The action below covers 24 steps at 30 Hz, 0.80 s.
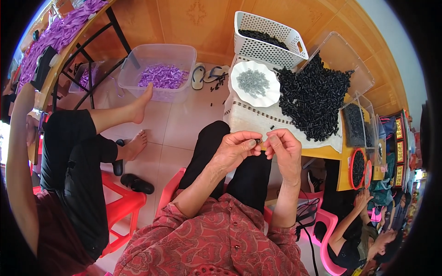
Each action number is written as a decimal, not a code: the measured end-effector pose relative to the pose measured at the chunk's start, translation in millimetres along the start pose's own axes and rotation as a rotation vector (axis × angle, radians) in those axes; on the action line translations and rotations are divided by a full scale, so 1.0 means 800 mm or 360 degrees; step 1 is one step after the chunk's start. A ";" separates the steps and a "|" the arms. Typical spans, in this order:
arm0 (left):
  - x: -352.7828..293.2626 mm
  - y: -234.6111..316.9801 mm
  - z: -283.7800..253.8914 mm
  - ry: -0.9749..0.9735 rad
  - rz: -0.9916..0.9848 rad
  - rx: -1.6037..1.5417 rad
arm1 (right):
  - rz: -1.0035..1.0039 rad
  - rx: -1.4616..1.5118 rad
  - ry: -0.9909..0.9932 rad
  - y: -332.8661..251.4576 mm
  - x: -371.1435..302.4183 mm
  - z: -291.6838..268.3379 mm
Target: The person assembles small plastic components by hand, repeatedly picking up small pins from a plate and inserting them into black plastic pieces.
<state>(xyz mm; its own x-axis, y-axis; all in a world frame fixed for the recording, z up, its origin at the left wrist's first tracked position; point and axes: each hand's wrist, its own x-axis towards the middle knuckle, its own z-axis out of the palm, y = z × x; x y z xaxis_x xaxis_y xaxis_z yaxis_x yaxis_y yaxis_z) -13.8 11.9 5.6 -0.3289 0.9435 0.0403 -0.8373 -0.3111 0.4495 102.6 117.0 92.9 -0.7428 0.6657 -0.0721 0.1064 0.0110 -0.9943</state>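
Over my lap, at the table's near edge, my left hand (237, 149) pinches a small black cylindrical piece (258, 140) between thumb and index finger. Close beside it, my right hand (284, 152) has its thumb and fingertips pressed together; anything between them is too small to make out. Beyond my hands, a white scalloped plate (241, 97) bears a heap of small clear pieces (253, 83). To its right spreads a big pile of short black tubes (315, 96), partly spilling from a clear plastic bin (357, 62) tipped on its side.
A white perforated basket (271, 53) of black pieces stands behind the plate. The table has a white cloth (244, 117). On the floor, a clear tub (156, 94) holds purple strips. One person sits at my left by a red stool (122, 207); another is at far right.
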 end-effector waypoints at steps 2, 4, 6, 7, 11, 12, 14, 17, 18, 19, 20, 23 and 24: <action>0.002 0.000 -0.001 -0.0012 0.0002 -0.0054 | -0.0031 0.0007 0.0092 0.006 0.000 -0.002; 0.003 0.002 -0.002 0.0095 0.0010 -0.0059 | -0.0062 -0.0109 0.0359 0.020 0.001 -0.010; 0.005 0.003 -0.003 0.0121 0.0011 -0.0042 | -0.0124 -0.0308 0.0514 0.045 0.001 -0.023; 0.005 0.004 -0.005 0.0157 0.0019 -0.0017 | -0.0183 -0.0499 0.0657 0.058 0.002 -0.027; 0.008 0.003 -0.011 0.0255 0.0017 0.0016 | -0.0272 -0.0735 0.0716 0.086 0.008 -0.032; 0.008 0.001 -0.013 0.0275 0.0022 0.0005 | -0.0280 -0.0791 0.0727 0.090 0.011 -0.030; 0.008 -0.002 -0.014 0.0291 0.0021 -0.0005 | -0.0288 -0.0848 0.0745 0.094 0.020 -0.027; 0.008 -0.004 -0.015 0.0300 0.0029 -0.0050 | -0.0353 -0.1010 0.0785 0.096 0.036 -0.021; 0.009 -0.005 -0.015 0.0300 0.0036 -0.0054 | -0.0311 -0.1146 0.0785 0.095 0.041 -0.019; 0.009 -0.005 -0.014 0.0299 0.0044 -0.0059 | -0.0269 -0.1282 0.0782 0.094 0.044 -0.017; 0.009 -0.005 -0.014 0.0302 0.0046 -0.0059 | -0.0269 -0.1280 0.0780 0.098 0.047 -0.019; 0.011 -0.006 -0.013 0.0355 0.0086 -0.0032 | -0.0299 -0.1587 0.0733 0.114 0.053 -0.028; 0.012 -0.006 -0.013 0.0342 0.0092 -0.0031 | -0.0316 -0.1571 0.0757 0.117 0.053 -0.030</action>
<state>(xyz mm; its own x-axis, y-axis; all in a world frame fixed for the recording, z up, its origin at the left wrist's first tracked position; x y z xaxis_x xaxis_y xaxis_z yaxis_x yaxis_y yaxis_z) -17.5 21.5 -5.7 -0.4603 0.8787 -0.1268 -0.8220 -0.3678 0.4347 97.0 164.3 -1.6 -0.4985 0.8020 0.3291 0.6500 0.5970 -0.4702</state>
